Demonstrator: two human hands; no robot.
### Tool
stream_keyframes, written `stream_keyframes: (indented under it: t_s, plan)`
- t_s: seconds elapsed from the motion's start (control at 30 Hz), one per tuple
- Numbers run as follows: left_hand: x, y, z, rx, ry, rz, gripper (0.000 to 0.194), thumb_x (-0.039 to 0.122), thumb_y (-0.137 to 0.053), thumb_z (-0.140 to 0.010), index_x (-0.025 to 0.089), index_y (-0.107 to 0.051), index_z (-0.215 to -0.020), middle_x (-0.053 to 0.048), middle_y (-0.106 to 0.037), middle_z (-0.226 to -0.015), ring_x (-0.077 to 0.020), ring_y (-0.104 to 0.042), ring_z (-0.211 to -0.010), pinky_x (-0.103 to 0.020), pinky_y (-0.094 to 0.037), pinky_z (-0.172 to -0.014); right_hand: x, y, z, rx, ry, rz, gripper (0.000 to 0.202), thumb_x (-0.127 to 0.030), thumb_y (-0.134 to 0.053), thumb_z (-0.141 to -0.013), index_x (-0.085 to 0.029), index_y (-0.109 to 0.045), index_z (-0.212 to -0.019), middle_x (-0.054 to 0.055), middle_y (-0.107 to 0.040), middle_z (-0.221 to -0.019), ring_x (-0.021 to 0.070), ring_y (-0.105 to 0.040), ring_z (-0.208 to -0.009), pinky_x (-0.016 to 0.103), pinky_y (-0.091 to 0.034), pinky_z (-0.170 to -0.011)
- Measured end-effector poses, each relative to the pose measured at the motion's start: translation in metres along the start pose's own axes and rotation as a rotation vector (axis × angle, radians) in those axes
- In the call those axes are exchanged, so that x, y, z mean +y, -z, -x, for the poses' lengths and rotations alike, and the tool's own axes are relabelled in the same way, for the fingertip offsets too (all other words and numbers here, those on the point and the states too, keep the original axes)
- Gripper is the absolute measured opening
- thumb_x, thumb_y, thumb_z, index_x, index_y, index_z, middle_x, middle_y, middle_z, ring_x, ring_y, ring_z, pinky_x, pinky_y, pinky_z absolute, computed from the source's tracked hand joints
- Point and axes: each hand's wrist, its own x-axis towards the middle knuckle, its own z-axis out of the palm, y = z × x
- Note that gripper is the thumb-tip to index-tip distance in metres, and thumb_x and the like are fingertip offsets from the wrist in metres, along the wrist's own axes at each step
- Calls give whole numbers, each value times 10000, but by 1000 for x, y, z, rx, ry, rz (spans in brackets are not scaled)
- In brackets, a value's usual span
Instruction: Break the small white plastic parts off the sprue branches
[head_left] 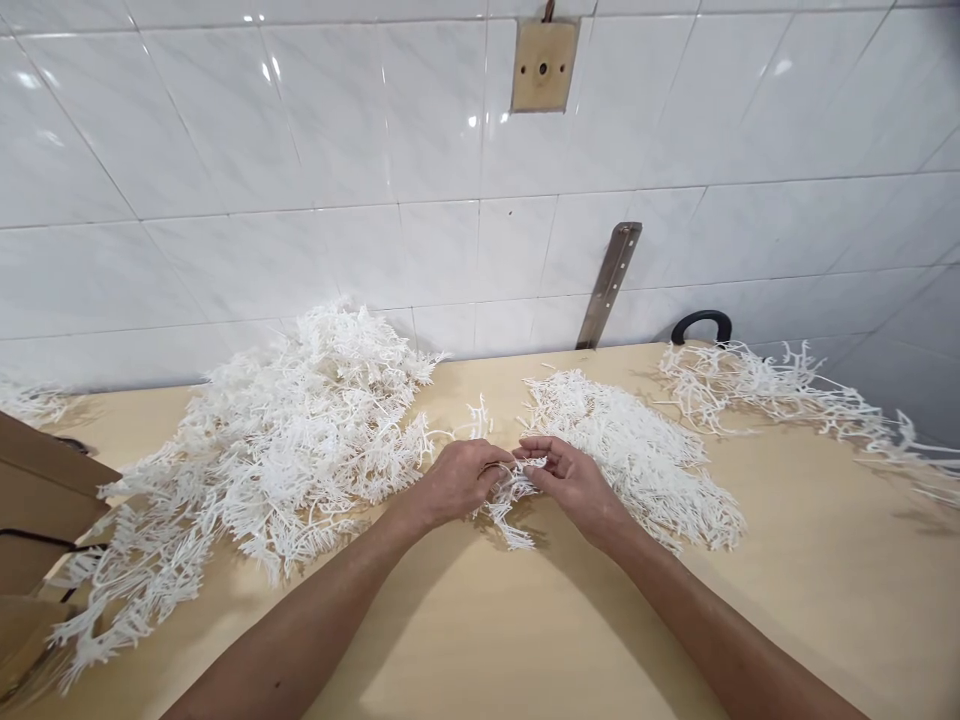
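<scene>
L grip (466,480) & R grip (576,488), both nearly closed, pinch the white sprig (514,492) btwn them over the tabletop (817,580), its held end partly hidden, exact contact pts unclear.

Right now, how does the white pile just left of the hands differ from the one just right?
The left pile is larger and taller than the right pile. The left pile looks branching and sprawls outward; the right pile looks finer and more compact. Both are white and lie on the table.
</scene>
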Motion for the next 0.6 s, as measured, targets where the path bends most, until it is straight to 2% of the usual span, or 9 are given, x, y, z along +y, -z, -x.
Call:
stream_keyframes:
  t_s: [0.1,0.2,0.37,0.5,0.6]
  plan:
    - [-6,-6,1,50,51,-15,249,157,-580,-839,240,-761,-989,-53,-741,-879,-190,-662,-770,-297,-492,-733,5,0,-2,5,17,-10,403,-273,-644,-800,-210,-589,-1193,73,-674,-1193,172,-662,-867,331,-560,-778]
    - [-7,-10,2,62,121,-14,260,111,-563,-789,203,-728,-967,-39,-668,-822,-150,-592,-681,-276,-460,-670,8,-1,-3,32,-18,26,424,-246,-658,-769,-213,-587,-1186,71,-677,-1140,185,-679,-888,334,-572,-785]
    - [-2,-10,5,95,181,62,347,143,-577,-766,194,-563,-1109,27,-534,-759,-118,-485,-637,-241,-406,-589,8,-3,-4,60,-145,5,364,-335,-681,-787,-199,-594,-1113,47,-652,-934,169,-684,-661,330,-590,-627]
    - [-1,-12,3,114,164,74,120,247,-622,-821,187,-589,-919,-5,-565,-829,-126,-514,-707,-255,-441,-641,7,-2,-4,93,-143,-11,350,-356,-708,-772,-202,-607,-1070,43,-645,-910,176,-685,-652,327,-591,-593]
    - [-6,-15,2,124,130,74,55,234,-623,-840,182,-618,-823,-32,-602,-845,-142,-558,-764,-255,-467,-664,7,-1,-3,65,-145,-59,334,-332,-686,-785,-207,-597,-1082,50,-657,-970,169,-697,-634,338,-597,-617]
